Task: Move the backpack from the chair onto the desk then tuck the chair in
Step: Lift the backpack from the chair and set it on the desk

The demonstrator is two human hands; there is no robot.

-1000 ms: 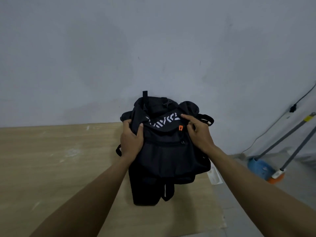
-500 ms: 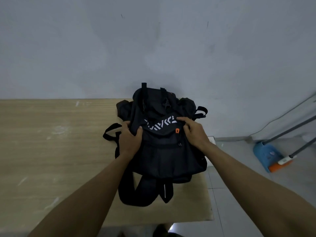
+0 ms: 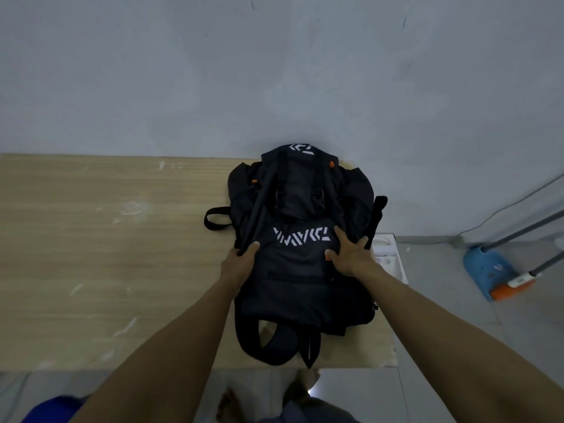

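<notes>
A black backpack (image 3: 300, 288) with white lettering and small orange tags lies flat on the right end of the wooden desk (image 3: 106, 254), its top against the wall. My left hand (image 3: 241, 264) grips the fabric and a strap on its left side. On the bag's right side my right hand (image 3: 349, 254) rests with fingers spread, pressing the fabric. A blue shape (image 3: 52, 409) at the bottom left may be the chair; I cannot tell.
A grey wall (image 3: 274, 71) stands right behind the desk. A white object (image 3: 393, 254) sits on the floor beside the desk's right end. Further right a blue dustpan (image 3: 488, 270) and long-handled tools lean by the wall. My bare feet (image 3: 232, 404) show below the desk's front edge.
The backpack has gone from upright to lying flat on the desk, its top tipped back toward the wall. My right hand's fingers have spread out. The view has tilted down.
</notes>
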